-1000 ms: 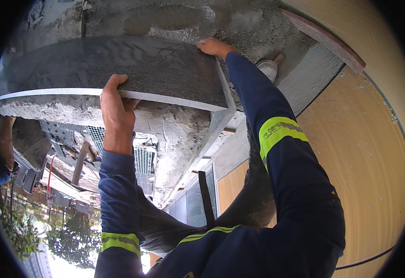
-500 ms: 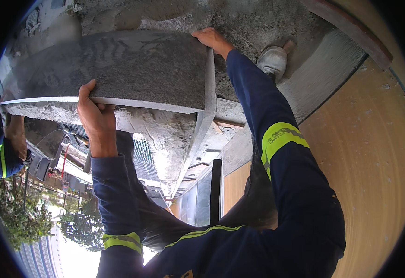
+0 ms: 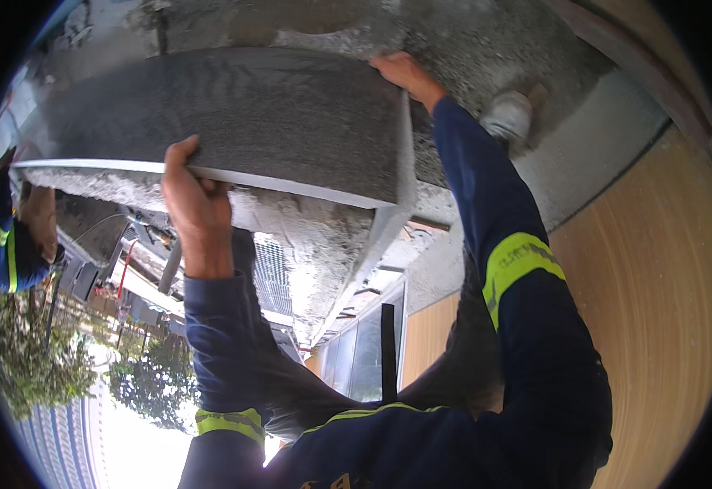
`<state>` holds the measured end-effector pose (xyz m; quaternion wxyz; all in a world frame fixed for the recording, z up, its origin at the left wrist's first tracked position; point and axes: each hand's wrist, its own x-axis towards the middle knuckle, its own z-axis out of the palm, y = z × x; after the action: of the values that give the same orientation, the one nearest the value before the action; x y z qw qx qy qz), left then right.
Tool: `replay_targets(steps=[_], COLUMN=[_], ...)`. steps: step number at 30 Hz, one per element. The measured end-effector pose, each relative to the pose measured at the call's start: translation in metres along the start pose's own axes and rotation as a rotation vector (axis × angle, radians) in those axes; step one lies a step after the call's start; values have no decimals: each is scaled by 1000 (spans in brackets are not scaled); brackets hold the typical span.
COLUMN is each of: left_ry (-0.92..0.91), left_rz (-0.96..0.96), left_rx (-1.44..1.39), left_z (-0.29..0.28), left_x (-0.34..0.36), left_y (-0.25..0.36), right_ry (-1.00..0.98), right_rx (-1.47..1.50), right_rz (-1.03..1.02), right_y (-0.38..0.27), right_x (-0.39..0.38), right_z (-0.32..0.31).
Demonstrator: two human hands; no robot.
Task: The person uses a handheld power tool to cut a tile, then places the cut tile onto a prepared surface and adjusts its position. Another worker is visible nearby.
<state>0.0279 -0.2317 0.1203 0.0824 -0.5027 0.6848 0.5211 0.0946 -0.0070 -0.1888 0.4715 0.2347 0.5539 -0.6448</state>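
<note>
My left hand (image 3: 197,208) is closed round the near white edge of a long dark speckled stone slab (image 3: 242,106), thumb on top and fingers under it. My right hand (image 3: 405,75) grips the slab's far right corner. The slab lies on a rough mortar-covered concrete ledge (image 3: 323,228). A dusty grey shoe (image 3: 507,118) rests on the rough floor right of my right forearm.
A co-worker (image 3: 14,236) is at the left end of the slab. Wooden panels (image 3: 641,310) and a curved reddish-brown strip (image 3: 657,81) are on the right. Below the ledge are metal mesh (image 3: 270,269), assorted materials and trees (image 3: 34,350).
The slab and both hands have shifted slightly in view, first left, then back right and a little upward. Both hands keep their hold. The co-worker appears higher at the left.
</note>
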Motion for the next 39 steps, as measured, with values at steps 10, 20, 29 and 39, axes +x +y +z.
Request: replay_targets(steps=[10,20,29,39], left_ry=[-140,-132,-155,-354], left_rz=[-74,-19,-38,167], left_rx=[-38,-19,22,310], left_z=[29,27,32,-11], left_x=[-2,8,5,28], left_y=[-6,-15,-12,-32], right_ry=[89,184,306,58], right_rx=[56,107,-28,-316], right_rz=[-94,-4,-79,26], right_y=[92,55,78,40], right_x=[49,11,15,15], right_z=[-64,-53,-52,-67])
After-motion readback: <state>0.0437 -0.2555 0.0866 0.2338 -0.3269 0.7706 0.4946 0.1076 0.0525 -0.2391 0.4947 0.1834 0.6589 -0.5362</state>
